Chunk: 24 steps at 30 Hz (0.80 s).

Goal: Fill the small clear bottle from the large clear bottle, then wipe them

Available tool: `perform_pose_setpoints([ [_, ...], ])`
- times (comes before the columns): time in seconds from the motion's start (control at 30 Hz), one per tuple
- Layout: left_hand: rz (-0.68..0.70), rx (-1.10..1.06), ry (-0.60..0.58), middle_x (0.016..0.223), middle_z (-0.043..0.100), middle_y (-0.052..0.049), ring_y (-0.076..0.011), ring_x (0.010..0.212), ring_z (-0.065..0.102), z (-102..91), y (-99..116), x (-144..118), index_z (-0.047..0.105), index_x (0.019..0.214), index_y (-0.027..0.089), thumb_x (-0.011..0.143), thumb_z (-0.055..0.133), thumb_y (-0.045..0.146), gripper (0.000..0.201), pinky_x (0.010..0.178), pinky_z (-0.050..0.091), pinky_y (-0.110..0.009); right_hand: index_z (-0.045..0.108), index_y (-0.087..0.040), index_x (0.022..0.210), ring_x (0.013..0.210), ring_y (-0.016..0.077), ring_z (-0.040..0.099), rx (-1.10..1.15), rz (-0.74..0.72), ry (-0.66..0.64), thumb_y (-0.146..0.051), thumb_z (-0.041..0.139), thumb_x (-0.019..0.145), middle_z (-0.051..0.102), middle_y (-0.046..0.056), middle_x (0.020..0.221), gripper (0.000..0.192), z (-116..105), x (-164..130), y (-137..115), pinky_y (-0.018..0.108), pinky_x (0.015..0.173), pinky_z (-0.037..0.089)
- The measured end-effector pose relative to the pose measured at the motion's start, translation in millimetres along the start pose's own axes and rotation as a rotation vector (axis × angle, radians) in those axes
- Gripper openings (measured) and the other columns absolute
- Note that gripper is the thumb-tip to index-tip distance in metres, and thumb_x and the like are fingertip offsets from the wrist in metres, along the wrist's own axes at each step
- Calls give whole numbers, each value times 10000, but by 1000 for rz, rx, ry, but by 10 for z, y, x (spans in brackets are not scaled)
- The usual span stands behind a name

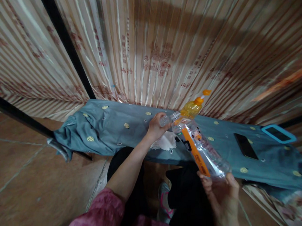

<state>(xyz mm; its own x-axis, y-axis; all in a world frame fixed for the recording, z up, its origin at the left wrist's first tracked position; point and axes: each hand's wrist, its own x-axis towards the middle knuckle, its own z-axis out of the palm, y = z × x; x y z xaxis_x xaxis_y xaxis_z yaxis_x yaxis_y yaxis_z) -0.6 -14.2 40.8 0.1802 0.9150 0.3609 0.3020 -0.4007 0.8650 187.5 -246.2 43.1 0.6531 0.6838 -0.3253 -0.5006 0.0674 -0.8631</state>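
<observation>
1. The right hand [224, 192] grips the base of a clear plastic bottle [201, 150], fingers wrapped round its bottom end.
2. The bottle is tilted, its base low near the person's lap and its neck pointing up and away toward the left hand [156, 126].
3. An orange label [195, 151] runs along the bottle's side.
4. The left hand is closed round the bottle's neck end; whether the fingers hold a cap there I cannot tell, as the spot is small and blurred.
5. Just beyond the neck stands a yellow spray bottle [192, 108] with an orange nozzle, close to the clear bottle; whether they touch I cannot tell.
6. Under the left hand lies a white cloth [166, 142], crumpled, on a blue sheet [110, 124] with small yellow motifs.
7. The sheet covers a low surface in front of the person, bunched at its left end.
8. On the sheet to the right lies a dark phone [246, 145], flat, well apart from the hands.
9. Farther right, at the sheet's edge, lies a device in a blue case [279, 133].
10. A striped curtain [156, 50] hangs behind the surface.
11. The person's left arm wears a pink sleeve [99, 212]; dark trousers and a shoe [164, 202] show below the bottle.
</observation>
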Motion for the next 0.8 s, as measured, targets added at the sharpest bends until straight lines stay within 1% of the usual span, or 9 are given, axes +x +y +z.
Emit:
perform_pose_setpoints([
  [0.1, -5, -1, 4, 1294, 795, -92, -289, 1229, 750, -18, 6, -13, 682, 1216, 228, 804, 887, 270, 463, 1087, 590, -417, 777, -273, 1027, 610, 163, 693, 79, 83, -31, -652, 1021, 329, 798, 16, 904, 832, 39, 29, 67, 253, 510, 571],
  [0.2, -17, 3, 2, 1359, 784, -103, -305, 1284, 739, -35, 15, -31, 676, 1303, 229, 799, 882, 264, 546, 1125, 583, -436, 766, -232, 1006, 539, 128, 603, 125, 196, -89, -672, 1022, 281, 805, 93, 937, 886, 37, 56, 159, 240, 439, 494],
  [0.27, -26, 0, -12, 1389, 773, -123, -315, 1310, 730, -44, 23, -44, 670, 1336, 207, 811, 875, 280, 569, 1147, 573, -441, 759, -220, 1009, 532, 111, 564, 152, 247, -128, -689, 1014, 305, 809, 134, 968, 884, 16, 70, 240, 235, 435, 468],
  [0.4, -26, -36, -34, 1432, 746, -154, -329, 1348, 710, -50, 9, -67, 662, 1364, 179, 837, 862, 338, 586, 1182, 553, -448, 736, -212, 1054, 551, 88, 543, 211, 289, -209, -705, 981, 434, 796, 113, 974, 830, -37, 105, 438, 210, 459, 436],
  [0.53, -15, -99, -36, 1493, 707, -175, -347, 1407, 672, -58, -56, -78, 636, 1412, 178, 855, 847, 415, 641, 1234, 515, -484, 697, -193, 1192, 647, 105, 609, 274, 301, -291, -735, 839, 725, 770, 104, 1087, 729, -86, 144, 601, 221, 508, 466],
  [0.6, -24, -156, -18, 1541, 671, -191, -351, 1454, 639, -86, -80, -90, 613, 1447, 176, 878, 814, 458, 666, 1256, 493, -503, 678, -187, 1247, 663, 105, 612, 300, 322, -330, -739, 757, 837, 756, 108, 1126, 692, -108, 153, 650, 230, 522, 480],
  [0.7, -27, -273, 54, 1598, 629, -174, -337, 1531, 577, -195, -68, -181, 595, 1474, 216, 944, 696, 599, 661, 1270, 478, -511, 658, -183, 1301, 651, 98, 593, 325, 371, -395, -759, 698, 897, 744, 115, 1161, 705, -119, 144, 712, 239, 527, 489],
  [0.77, -12, -377, 108, 1605, 620, -189, -337, 1542, 569, -303, -24, -337, 584, 1482, 212, 938, 627, 725, 749, 1277, 473, -507, 649, -185, 1336, 661, 102, 594, 336, 410, -444, -777, 679, 909, 737, 112, 1164, 730, -101, 120, 768, 245, 531, 496],
  [0.8, -20, -423, 114, 1617, 607, -198, -342, 1545, 567, -358, 5, -448, 576, 1491, 211, 919, 609, 782, 809, 1283, 469, -510, 647, -187, 1345, 659, 101, 591, 340, 430, -469, -782, 669, 917, 733, 105, 1148, 734, -83, 102, 806, 245, 530, 494],
])
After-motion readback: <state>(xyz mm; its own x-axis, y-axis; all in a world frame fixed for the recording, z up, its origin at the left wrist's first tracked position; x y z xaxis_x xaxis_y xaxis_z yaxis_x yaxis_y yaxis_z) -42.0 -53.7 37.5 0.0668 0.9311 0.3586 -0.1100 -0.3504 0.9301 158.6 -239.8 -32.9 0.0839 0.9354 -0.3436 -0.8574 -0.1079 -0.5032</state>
